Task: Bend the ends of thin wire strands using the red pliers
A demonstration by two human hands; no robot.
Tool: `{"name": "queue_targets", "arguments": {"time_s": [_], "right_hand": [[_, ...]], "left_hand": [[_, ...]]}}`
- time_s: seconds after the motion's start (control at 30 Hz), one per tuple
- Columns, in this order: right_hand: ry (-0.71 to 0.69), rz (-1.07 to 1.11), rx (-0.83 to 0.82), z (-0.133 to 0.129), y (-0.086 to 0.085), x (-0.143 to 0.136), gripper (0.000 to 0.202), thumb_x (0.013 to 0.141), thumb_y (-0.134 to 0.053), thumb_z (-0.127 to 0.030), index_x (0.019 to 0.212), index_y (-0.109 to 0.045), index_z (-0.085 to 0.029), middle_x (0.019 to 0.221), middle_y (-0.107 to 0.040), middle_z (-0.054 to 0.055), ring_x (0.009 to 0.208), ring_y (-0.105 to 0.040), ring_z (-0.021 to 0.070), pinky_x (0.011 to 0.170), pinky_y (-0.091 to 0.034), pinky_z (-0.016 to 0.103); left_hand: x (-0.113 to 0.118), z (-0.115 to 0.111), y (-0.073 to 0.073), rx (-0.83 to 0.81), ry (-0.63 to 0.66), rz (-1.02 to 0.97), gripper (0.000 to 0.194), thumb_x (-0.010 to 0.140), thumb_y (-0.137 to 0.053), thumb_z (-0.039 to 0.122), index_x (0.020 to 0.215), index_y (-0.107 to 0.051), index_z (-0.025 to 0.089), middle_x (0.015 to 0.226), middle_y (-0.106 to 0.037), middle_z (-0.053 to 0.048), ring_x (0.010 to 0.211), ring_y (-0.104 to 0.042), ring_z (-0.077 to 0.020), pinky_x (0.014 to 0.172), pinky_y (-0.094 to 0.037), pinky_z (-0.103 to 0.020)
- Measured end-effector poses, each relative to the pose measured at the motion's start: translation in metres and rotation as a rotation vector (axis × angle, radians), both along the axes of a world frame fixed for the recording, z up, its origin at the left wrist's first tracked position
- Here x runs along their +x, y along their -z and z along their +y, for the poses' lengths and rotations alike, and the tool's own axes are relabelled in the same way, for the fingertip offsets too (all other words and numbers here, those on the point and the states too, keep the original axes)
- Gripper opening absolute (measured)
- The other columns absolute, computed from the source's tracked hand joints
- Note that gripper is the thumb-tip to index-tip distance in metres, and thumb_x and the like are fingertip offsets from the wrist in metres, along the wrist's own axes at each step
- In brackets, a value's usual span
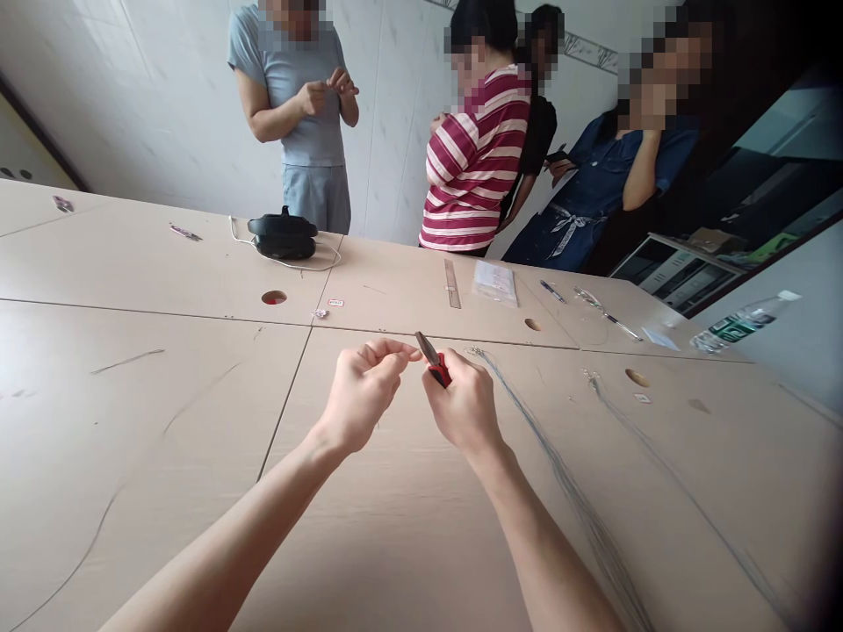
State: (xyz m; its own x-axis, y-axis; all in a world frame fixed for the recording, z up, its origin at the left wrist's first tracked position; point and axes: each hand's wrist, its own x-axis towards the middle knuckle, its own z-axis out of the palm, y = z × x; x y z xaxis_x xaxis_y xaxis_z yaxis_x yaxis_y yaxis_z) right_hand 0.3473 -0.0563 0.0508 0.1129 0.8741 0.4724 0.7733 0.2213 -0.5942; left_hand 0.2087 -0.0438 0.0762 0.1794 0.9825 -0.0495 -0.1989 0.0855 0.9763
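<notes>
Over the middle of the table, my right hand (464, 399) is wrapped round red-handled pliers (431, 355), their dark jaws pointing up and to the left. Close by on the left, my left hand (365, 391) is closed in a pinch, its fingertips almost at the pliers' jaws. What it pinches is too small to make out. To the right of my right hand lies a bundle of thin grey wires (553, 456), its bunched end near the knuckles. Farther right runs a second, thinner wire bundle (672, 465).
Loose wire pieces (102, 527) lie on the left of the pale table (395, 544). Toward the back are a black device (283, 237) with a white cable, a ruler (451, 283), a plastic packet (495, 283), a pen (551, 291) and a bottle (744, 323). Several people stand beyond the table.
</notes>
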Motion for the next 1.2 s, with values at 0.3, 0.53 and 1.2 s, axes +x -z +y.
{"name": "queue_targets", "arguments": {"time_s": [0.3,0.53,1.2], "right_hand": [[-0.030,0.024,0.023,0.000,0.000,0.000,0.008,0.074,-0.047,-0.017,0.068,-0.048,-0.022,0.054,-0.038,-0.006,0.050,-0.030,0.0126,0.051,-0.027,0.024],[-0.044,0.012,0.065,-0.004,-0.001,-0.003,0.010,0.076,-0.047,-0.016,0.073,-0.056,-0.021,0.055,-0.042,-0.005,0.050,-0.033,0.0127,0.051,-0.029,0.024],[-0.304,0.495,-0.173,-0.014,-0.026,0.017,0.017,0.088,-0.060,-0.037,0.089,-0.065,-0.021,0.065,-0.044,-0.004,0.056,-0.038,0.0107,0.052,-0.033,0.024]], "left_hand": [[-0.006,0.002,-0.001,-0.007,0.026,0.076,0.010,0.073,-0.061,0.023,0.076,-0.067,0.015,0.045,-0.022,0.012,0.044,-0.015,-0.0054,0.044,-0.012,-0.023],[-0.012,0.002,-0.007,-0.013,0.073,0.119,0.018,0.077,-0.066,0.032,0.072,-0.067,0.015,0.048,-0.021,0.010,0.046,-0.014,-0.0057,0.045,-0.010,-0.025],[-0.016,0.003,-0.009,-0.014,0.138,0.181,0.020,0.080,-0.069,0.035,0.072,-0.064,0.017,0.049,-0.024,0.010,0.046,-0.013,-0.0054,0.045,-0.010,-0.024]]}}
